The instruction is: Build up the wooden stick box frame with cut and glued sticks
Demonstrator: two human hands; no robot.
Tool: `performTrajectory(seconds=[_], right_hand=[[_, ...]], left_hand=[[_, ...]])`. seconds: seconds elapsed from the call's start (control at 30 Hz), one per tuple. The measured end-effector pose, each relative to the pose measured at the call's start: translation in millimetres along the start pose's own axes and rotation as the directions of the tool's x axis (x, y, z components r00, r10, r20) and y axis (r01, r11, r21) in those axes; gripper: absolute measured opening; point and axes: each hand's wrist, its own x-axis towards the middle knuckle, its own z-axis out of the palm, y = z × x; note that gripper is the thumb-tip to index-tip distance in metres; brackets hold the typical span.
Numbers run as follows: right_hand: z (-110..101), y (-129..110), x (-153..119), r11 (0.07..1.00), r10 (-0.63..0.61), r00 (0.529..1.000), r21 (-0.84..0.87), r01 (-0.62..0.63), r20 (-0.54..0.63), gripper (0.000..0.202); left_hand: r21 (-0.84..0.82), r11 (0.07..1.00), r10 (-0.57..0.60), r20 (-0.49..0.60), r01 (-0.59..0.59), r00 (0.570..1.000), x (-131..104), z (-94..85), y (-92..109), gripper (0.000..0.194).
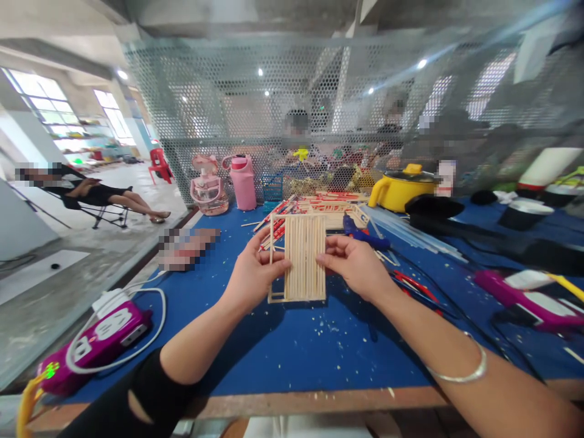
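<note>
A panel of pale wooden sticks [305, 258] is held upright above the blue table [292, 353]. Sticks laid side by side fill most of its rectangular frame; a narrow gap remains at the left side. My left hand [255, 271] grips the panel's left part, thumb on the front. On the right edge, my right hand [358, 264] pinches it between thumb and fingers. Behind the panel lie a blue glue gun [365, 234] and a pile of red-and-white packaged sticks [319, 204].
Pink bottles [244, 182] and a yellow pot [404, 188] stand along the mesh screen [219, 115]. Purple power strips [103, 334] lie at both sides with cables. Clear glue sticks [410, 231] lie right of the pile. A person reclines at far left.
</note>
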Motion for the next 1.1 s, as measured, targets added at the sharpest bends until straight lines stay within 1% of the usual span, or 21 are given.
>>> performTrajectory(seconds=[0.07,0.13,0.27,0.37,0.5,0.6,0.63,0.67,0.7,0.73,0.77,0.8,0.83,0.87,0.9,0.97,1.03,1.1], right_hand=[[-1,-2,0,0.999,-0.026,1.000,-0.020,0.026,0.003,0.022],[-2,-3,-1,0.999,-0.036,0.999,-0.037,0.036,0.008,0.021],[-2,-4,-2,0.994,-0.061,0.998,-0.087,0.062,0.017,0.019],[-3,-5,-3,0.987,-0.107,0.994,-0.115,0.108,0.018,0.020],[-5,-7,-4,0.980,-0.178,0.984,-0.094,0.178,0.009,0.022],[-6,-6,-4,0.973,-0.206,0.978,-0.110,0.204,-0.008,0.021],[-7,-6,-4,0.966,-0.224,0.974,-0.138,0.219,-0.025,0.020],[-7,-5,-3,0.955,-0.251,0.967,-0.173,0.239,-0.048,0.019],[-7,-4,-3,0.941,-0.282,0.957,-0.214,0.261,-0.073,0.017],[-7,-3,-3,0.926,-0.314,0.944,-0.253,0.282,-0.099,0.016],[-6,-2,-4,0.911,-0.342,0.932,-0.284,0.298,-0.121,0.015],[-5,-1,-4,0.901,-0.363,0.921,-0.303,0.310,-0.138,0.014],[-4,0,-5,0.894,-0.378,0.913,-0.315,0.317,-0.152,0.014],[-2,1,-5,0.890,-0.387,0.908,-0.324,0.322,-0.161,0.014],[1,2,-6,0.885,-0.394,0.904,-0.334,0.325,-0.165,0.014],[5,3,-8,0.873,-0.412,0.897,-0.350,0.339,-0.159,0.013],[10,5,-10,0.860,-0.430,0.893,-0.361,0.359,-0.136,0.012],[13,6,-12,0.850,-0.440,0.892,-0.368,0.378,-0.100,0.010]], left_hand=[[-0.019,1.000,0.007,0.007,-0.007,1.000,-1,0.5,-1,0.097],[-0.039,0.999,0.010,0.007,-0.009,1.000,-2,0.9,-1,0.102],[-0.047,0.999,0.019,0.029,-0.018,0.999,-4,1.3,0,0.102],[-0.044,0.998,0.041,0.024,-0.040,0.999,-4,1.6,2,0.101],[-0.029,0.992,0.120,0.031,-0.119,0.992,-4,1.8,1,0.098],[0.089,0.973,0.214,-0.020,-0.211,0.977,-4,-0.4,0,0.094],[0.152,0.954,0.269,-0.059,-0.258,0.961,-4,-1.9,0,0.091],[0.226,0.923,0.342,-0.107,-0.312,0.933,-4,-3.5,0,0.085],[0.315,0.874,0.432,-0.155,-0.370,0.889,-4,-5.3,1,0.075],[0.419,0.805,0.529,-0.184,-0.421,0.828,-4,-6.9,2,0.061],[0.528,0.717,0.623,-0.190,-0.456,0.759,-5,-8.3,3,0.045],[0.626,0.619,0.701,-0.169,-0.474,0.693,-5,-9.2,4,0.029],[0.703,0.524,0.757,-0.126,-0.480,0.641,-6,-9.6,4,0.018],[0.757,0.444,0.789,-0.077,-0.479,0.610,-6,-9.7,5,0.012],[0.788,0.388,0.804,-0.036,-0.477,0.594,-7,-9.4,5,0.011],[0.817,0.329,0.812,0.011,-0.473,0.583,-7,-8.8,4,0.017],[0.828,0.309,0.811,0.027,-0.467,0.585,-7,-8.7,2,0.022],[0.825,0.323,0.802,0.022,-0.464,0.597,-6,-9.5,1,0.020]])
